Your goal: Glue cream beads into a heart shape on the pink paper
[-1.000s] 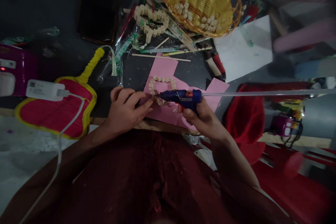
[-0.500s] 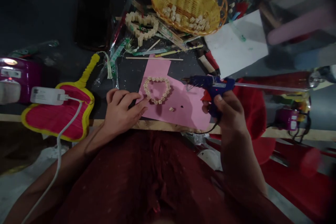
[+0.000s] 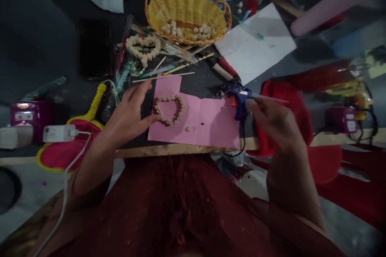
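Note:
A small heart outline [image 3: 170, 123] made of pale little pieces stands on a pink paper sheet [image 3: 211, 128]. My left hand [image 3: 128, 110] is beside its left side, fingers spread and thumb at its edge; I cannot tell whether they touch. A blue glue gun [image 3: 241, 106] with an orange trigger rests at the sheet's right end, a clear glue stick [image 3: 276, 99] jutting from its back. Just behind its grip is my right hand [image 3: 271, 118], blurred, fingertips close to the gun. A small pale piece [image 3: 189, 129] and a dark speck lie on the sheet.
A yellow wicker basket [image 3: 187, 8] with pale pieces stands at the back. Near it lie another heart [image 3: 143, 48], thin sticks, red-handled pliers [image 3: 224, 68] and white paper [image 3: 256, 44]. Farther left are a black phone [image 3: 95, 48], a pink-and-yellow shape [image 3: 68, 150] and a white charger [image 3: 59, 133].
My right hand has shifted back from around the glue gun's grip, which now stands free of the palm. My left hand has lifted and spread its fingers beside the heart. The view has shifted.

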Demonstrator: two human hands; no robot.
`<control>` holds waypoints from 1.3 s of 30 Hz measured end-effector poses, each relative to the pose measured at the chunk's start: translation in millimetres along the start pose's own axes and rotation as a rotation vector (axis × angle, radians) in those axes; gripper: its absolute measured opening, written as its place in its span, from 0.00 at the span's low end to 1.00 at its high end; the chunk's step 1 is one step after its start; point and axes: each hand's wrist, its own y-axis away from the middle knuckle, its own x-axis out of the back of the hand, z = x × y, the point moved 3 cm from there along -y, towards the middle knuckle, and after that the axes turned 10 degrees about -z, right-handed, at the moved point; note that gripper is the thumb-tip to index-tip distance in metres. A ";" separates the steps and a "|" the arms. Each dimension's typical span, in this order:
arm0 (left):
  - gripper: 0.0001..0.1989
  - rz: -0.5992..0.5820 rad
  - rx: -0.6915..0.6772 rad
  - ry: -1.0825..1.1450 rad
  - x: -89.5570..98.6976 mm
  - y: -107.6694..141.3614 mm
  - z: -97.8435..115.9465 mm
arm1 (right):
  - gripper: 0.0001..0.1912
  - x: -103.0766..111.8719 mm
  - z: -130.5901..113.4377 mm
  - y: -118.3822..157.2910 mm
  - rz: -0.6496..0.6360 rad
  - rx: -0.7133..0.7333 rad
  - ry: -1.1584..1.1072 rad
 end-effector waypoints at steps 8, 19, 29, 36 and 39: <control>0.37 -0.157 -0.053 -0.106 -4.7 -0.5 -17.6 | 0.33 -56.0 -100.2 9.0 -0.054 0.610 0.150; 0.23 -0.022 -0.096 -0.103 -13.8 -4.2 -17.0 | 0.19 -128.6 -146.4 -38.3 -0.290 0.810 0.180; 0.22 -0.032 -0.078 -0.077 -13.5 -4.7 -15.6 | 0.19 -136.6 -153.8 -37.6 -0.341 0.681 0.213; 0.22 -0.045 -0.080 -0.086 -13.0 -5.4 -15.7 | 0.12 -66.9 -125.3 -19.7 0.015 0.551 0.205; 0.21 -0.039 -0.088 -0.098 -13.9 -5.4 -17.2 | 0.12 -23.3 -71.0 0.5 0.342 0.200 0.286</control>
